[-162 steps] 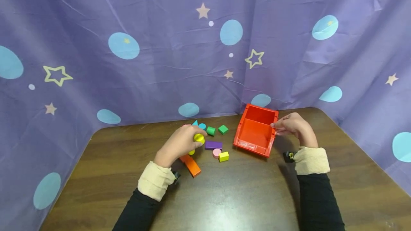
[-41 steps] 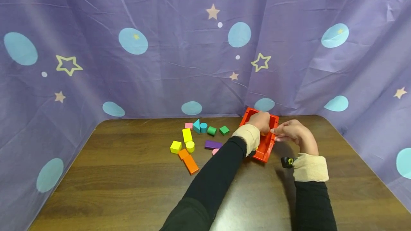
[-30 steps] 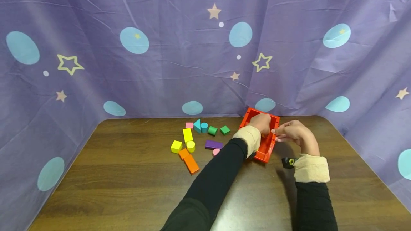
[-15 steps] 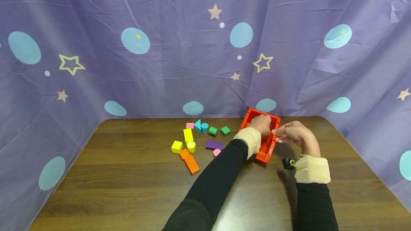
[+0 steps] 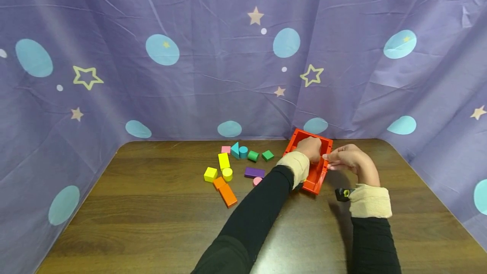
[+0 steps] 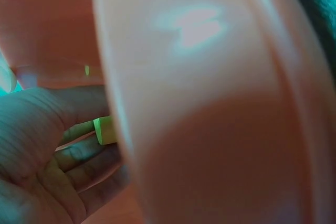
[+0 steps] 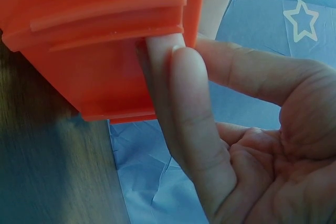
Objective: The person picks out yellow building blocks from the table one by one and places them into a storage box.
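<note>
My left hand (image 5: 310, 148) reaches down into a red plastic bin (image 5: 316, 179) at the back right of the table. In the left wrist view its thumb and fingers hold a small yellow block (image 6: 106, 130), partly hidden behind the bin's wall. Most of those fingers are out of sight in the head view. My right hand (image 5: 351, 160) pinches the bin's right rim; the right wrist view shows its thumb and fingers on either side of the red wall (image 7: 113, 80).
Loose toy blocks lie left of the bin: a purple bar (image 5: 254, 172), a green cylinder (image 5: 253, 156), a green block (image 5: 268, 155), a blue triangle (image 5: 235, 150), a yellow cylinder (image 5: 227, 174) and an orange bar (image 5: 228, 195). The left forearm (image 5: 253, 219) crosses the table. A purple curtain (image 5: 182, 96) hangs behind.
My left hand has carried a yellow cylinder from the block group rightward into the bin. Over the last second it stays nearly still there. The right hand keeps its grip on the rim.
</note>
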Tool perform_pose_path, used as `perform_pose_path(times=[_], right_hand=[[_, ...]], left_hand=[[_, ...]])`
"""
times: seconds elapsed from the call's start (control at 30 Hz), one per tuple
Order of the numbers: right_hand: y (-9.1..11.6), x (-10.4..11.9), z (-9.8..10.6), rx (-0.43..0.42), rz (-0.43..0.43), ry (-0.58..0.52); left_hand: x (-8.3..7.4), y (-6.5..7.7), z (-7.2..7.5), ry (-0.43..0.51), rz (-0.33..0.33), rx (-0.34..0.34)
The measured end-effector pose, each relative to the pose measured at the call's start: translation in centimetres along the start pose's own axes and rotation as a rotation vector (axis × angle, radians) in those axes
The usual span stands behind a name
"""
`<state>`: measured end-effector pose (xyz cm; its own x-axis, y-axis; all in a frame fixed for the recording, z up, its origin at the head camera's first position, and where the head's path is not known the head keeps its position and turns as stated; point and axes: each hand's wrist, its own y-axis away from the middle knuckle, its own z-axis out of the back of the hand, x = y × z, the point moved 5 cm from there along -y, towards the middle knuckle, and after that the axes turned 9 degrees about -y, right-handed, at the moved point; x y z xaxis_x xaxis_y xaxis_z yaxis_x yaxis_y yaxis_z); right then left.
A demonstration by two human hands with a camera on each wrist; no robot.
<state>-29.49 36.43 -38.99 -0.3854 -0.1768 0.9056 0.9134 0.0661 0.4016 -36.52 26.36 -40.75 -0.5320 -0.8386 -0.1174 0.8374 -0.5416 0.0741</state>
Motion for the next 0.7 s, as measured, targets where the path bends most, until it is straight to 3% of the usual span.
perform_pose_path(times=[0.43, 0.7], right_hand=[[0.1, 0.0, -0.1, -0.004, 0.008, -0.009], [0.2, 0.1, -0.1, -0.009, 0.004, -0.006]], left_hand=[[0.2, 1.7, 1.2, 0.024, -0.043, 0.061], [0.2, 1.6, 1.3, -0.016, -0.066, 0.121]])
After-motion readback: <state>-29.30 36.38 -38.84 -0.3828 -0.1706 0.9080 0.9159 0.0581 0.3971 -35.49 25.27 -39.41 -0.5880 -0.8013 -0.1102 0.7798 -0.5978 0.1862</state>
